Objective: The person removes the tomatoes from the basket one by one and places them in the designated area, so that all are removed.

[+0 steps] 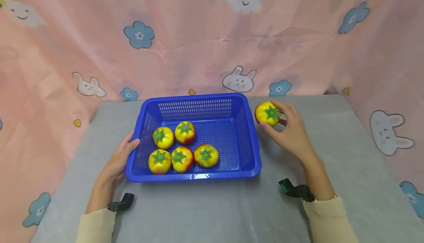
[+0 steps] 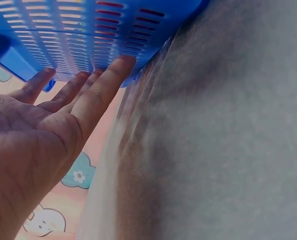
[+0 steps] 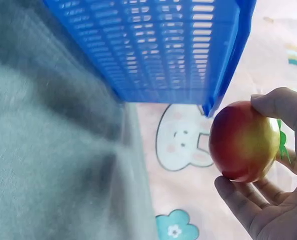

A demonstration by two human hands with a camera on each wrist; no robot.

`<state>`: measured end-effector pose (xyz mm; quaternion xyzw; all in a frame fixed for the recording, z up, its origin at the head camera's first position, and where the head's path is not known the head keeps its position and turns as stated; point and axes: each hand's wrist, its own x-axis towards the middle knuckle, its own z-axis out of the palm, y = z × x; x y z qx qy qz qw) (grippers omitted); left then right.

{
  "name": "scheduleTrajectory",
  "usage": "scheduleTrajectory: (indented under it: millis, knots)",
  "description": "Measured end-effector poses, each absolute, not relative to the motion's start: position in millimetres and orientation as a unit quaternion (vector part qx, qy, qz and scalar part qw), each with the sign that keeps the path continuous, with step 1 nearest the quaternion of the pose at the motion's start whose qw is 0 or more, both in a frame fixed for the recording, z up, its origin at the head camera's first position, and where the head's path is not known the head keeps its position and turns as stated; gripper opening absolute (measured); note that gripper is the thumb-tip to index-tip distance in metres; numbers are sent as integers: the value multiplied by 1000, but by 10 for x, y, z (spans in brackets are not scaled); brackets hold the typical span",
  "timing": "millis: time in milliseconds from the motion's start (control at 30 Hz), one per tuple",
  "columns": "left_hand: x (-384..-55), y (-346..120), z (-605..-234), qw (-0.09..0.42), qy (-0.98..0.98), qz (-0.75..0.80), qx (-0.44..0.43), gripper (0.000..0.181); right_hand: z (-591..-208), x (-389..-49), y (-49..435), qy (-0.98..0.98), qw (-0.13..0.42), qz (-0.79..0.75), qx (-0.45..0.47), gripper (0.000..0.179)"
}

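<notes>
My right hand holds a yellow-and-red persimmon with a green star-shaped top, just outside the right side of a blue plastic basket. In the right wrist view, thumb and fingertips pinch the persimmon from either side, beside the basket's slotted wall. On the basket's left side, my left hand has its thumb over the rim. Its fingers press the outer wall from below the rim in the left wrist view. Several similar persimmons sit in the basket's left and front part, green tops up.
The basket stands on a grey-covered table. Behind and at both sides hangs a pink cloth printed with bunnies, clouds and flowers. A black wrist mount sticks out from the right wrist, another from the left.
</notes>
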<state>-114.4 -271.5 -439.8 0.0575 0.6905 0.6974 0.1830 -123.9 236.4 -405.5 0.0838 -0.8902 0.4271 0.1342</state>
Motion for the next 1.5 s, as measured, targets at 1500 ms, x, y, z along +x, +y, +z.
scheduleTrajectory:
  millis: [1500]
  knots:
    - [-1151,-2721,-4433,168,674,717,55,52,-4603,-1399,2464,-922,44,377,79,69]
